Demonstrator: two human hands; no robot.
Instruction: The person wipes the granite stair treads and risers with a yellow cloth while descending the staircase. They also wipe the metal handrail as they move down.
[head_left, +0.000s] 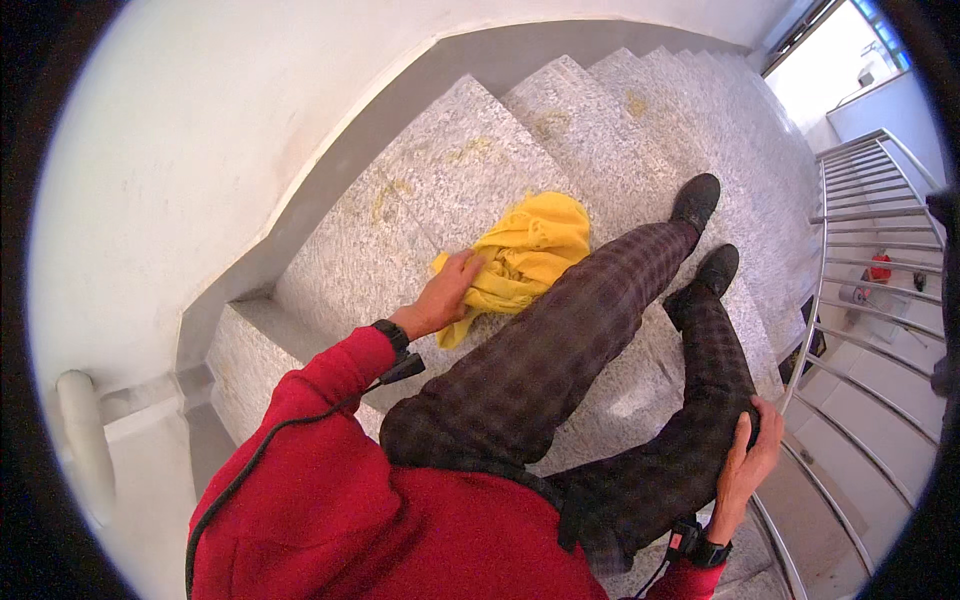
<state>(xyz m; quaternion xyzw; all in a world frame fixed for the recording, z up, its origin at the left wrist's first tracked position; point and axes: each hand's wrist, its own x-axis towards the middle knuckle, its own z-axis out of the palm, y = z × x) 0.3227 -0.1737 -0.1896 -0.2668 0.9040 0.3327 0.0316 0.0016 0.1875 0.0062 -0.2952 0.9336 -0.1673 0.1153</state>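
Note:
My left hand grips the near left edge of a bunched yellow cloth, which lies on a speckled stone stair step beside my leg. The fingertips are partly hidden in the folds. On the right, my right hand rests on my bent knee, with the thumb apart from the fingers and nothing held in it. I sit on the stairs in dark checked trousers, both dark shoes on lower steps.
Yellowish marks show on several steps. A grey skirting band follows the white wall on the left. A metal railing curves along the right, with a lower floor and a red object beyond it. A pale pipe stands at lower left.

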